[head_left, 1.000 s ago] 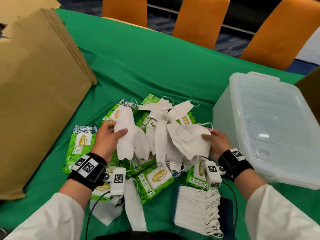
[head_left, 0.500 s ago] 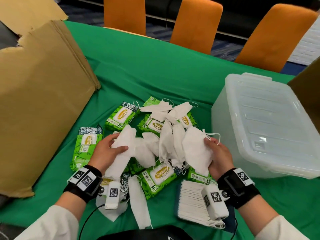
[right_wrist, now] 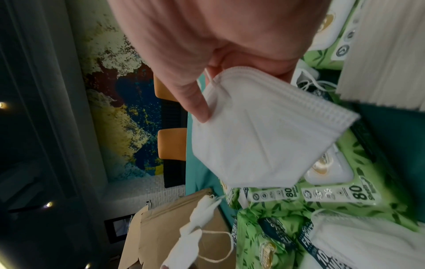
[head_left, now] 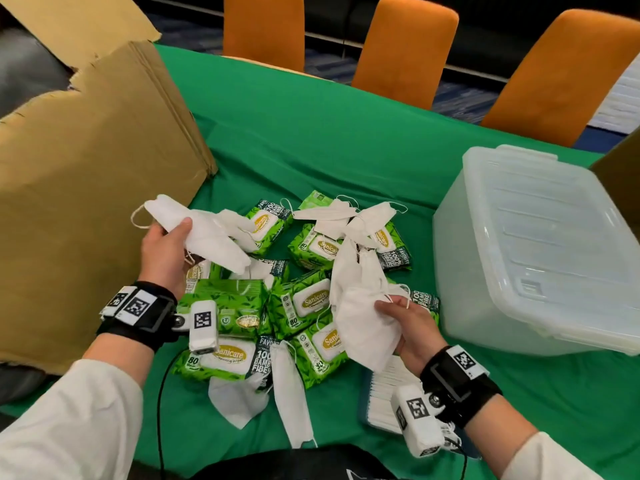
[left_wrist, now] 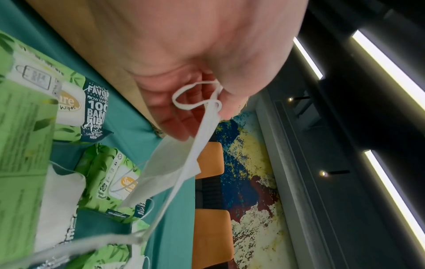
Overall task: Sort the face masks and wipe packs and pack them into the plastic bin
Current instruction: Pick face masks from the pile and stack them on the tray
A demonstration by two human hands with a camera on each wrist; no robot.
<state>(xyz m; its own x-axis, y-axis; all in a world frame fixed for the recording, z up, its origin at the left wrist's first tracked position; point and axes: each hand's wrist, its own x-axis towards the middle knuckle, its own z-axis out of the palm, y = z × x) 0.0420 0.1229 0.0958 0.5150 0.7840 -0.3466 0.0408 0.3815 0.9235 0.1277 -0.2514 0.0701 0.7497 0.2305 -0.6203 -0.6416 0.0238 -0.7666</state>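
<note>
The left hand, in the left-centre of the head view, grips a bunch of white face masks lifted above the pile, thumb pressed on top and an ear loop hanging off toward the upper left; in the left wrist view the fingers are curled round the mask edge and a loop. The right hand, at lower centre-right, holds its own bunch of masks, the thumb pinching the uppermost one; the right wrist view shows the thumb pressed against a folded white mask. Between and below the two hands lies a heap of green wipe packs on the green tablecloth, with more loose masks draped over the packs in the upper middle of the heap and two others lying at the near edge, toward the bottom of the frame. Just under the right wrist sits a neat stack of masks, partly hidden by the wrist camera. The translucent plastic bin stands at the right of the frame, near the pile, apparently with its lid on. A large flattened cardboard box fills the left side, and orange chairs line the far edge of the table along the top.
</note>
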